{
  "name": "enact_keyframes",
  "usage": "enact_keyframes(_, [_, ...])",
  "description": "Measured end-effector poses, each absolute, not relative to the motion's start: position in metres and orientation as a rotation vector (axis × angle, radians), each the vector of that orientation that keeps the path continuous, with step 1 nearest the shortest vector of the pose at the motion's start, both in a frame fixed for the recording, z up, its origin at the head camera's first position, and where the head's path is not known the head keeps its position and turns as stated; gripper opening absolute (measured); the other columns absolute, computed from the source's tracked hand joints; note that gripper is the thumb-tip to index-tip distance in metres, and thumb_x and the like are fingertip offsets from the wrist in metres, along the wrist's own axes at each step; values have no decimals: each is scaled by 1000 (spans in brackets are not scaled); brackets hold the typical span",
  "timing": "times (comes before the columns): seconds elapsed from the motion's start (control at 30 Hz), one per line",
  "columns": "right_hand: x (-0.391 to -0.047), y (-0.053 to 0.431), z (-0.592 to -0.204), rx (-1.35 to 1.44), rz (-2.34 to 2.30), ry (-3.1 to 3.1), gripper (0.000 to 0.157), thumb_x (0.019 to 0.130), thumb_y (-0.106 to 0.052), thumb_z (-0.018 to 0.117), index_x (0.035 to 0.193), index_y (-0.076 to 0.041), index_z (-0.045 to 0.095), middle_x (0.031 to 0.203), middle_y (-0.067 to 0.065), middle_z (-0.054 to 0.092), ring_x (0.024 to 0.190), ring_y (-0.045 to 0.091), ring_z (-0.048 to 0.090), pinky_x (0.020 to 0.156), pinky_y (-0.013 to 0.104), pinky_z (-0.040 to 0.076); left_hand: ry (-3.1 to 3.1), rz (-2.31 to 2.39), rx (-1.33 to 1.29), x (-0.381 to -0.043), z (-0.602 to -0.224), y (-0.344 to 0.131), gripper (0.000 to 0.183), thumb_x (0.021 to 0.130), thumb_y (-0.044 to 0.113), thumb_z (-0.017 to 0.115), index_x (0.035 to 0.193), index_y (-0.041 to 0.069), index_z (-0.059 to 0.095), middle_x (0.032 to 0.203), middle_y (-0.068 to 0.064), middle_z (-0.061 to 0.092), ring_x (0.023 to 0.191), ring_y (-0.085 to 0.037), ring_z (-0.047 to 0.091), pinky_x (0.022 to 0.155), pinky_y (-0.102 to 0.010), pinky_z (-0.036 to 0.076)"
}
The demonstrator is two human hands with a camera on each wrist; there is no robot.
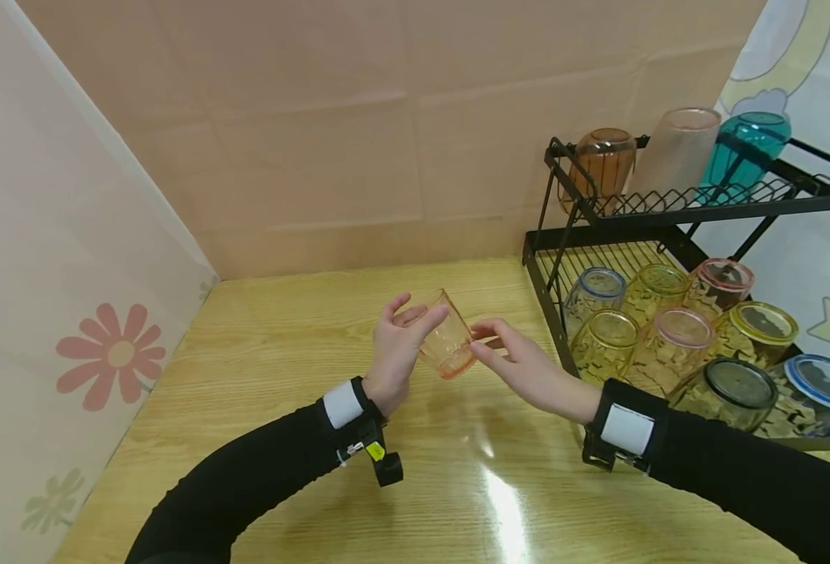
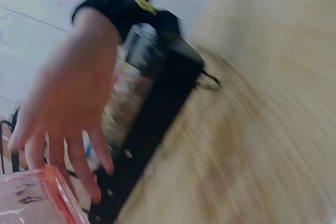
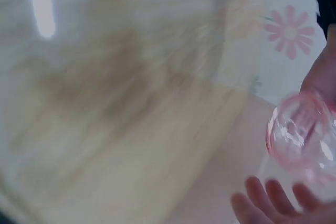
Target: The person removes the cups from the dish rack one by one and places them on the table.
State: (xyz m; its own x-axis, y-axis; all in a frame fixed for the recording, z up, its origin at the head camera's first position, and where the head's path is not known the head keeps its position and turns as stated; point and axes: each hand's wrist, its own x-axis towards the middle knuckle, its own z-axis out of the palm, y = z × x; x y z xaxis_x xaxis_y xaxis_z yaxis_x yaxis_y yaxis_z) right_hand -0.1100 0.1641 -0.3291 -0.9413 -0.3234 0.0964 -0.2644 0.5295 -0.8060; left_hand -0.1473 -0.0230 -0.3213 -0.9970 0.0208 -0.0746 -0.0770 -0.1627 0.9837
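Note:
Tilted above the table, a clear pinkish-orange drinking glass [image 1: 450,341] is held in my left hand [image 1: 396,348], thumb and fingers round its side. My right hand [image 1: 520,368] reaches in from the right, its fingertips right at the glass's lower end. In the left wrist view, the right hand [image 2: 73,93] shows loosely extended fingers beside the glass [image 2: 31,198]. The right wrist view has the glass [image 3: 296,137] base-on, with the right hand's spread fingers [image 3: 275,198] below it and part of the left hand [image 3: 320,74] behind.
A black two-tier rack [image 1: 556,305] stands on the right of the wooden table [image 1: 302,337]. Several upside-down glasses with coloured rims, such as a pink one [image 1: 679,337], fill its lower tier. Amber [image 1: 601,168], frosted [image 1: 675,153] and teal [image 1: 746,157] glasses stand above.

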Motion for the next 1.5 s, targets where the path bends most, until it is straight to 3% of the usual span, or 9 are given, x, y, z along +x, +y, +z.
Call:
enact_keyframes(0.27, [-96,185,-319,-829,-534,2916,69,97,-58,45,147,-10,41,144,15,44,126,36,47,94,56,43,2160,2180,60,-150,-338,-61,76,83,19,78,143,7,33,129,-16,52,118,-32,51,98,-44,43])
enact_keyframes(0.47, [-91,203,-315,-1011,-290,2987,69,96,-58,48,147,-12,43,144,16,44,130,36,43,100,57,37,2360,2059,144,-161,-357,-92,83,80,16,81,145,8,30,129,-14,49,118,-32,50,98,-44,41])
enact_keyframes(0.83, [-90,234,-309,-1145,41,3055,75,91,-64,50,145,-12,45,145,19,43,130,40,42,99,60,37,2802,1756,327,-195,-375,-162,95,76,17,85,148,4,23,132,-18,46,123,-36,45,106,-50,31])
enact_keyframes(1.3, [-85,266,-310,-1126,120,3127,78,85,-64,60,144,-13,49,146,18,42,130,40,41,98,60,36,3006,1697,-42,-234,-385,-247,98,80,28,82,151,8,17,136,-21,42,126,-36,43,96,-50,42])
enact_keyframes(1.5, [-80,280,-307,-1002,126,3172,80,84,-68,58,145,-16,48,148,16,39,131,40,39,94,63,38,2984,1786,-218,-247,-387,-267,101,79,29,82,153,14,14,139,-16,38,129,-30,39,100,-46,39])
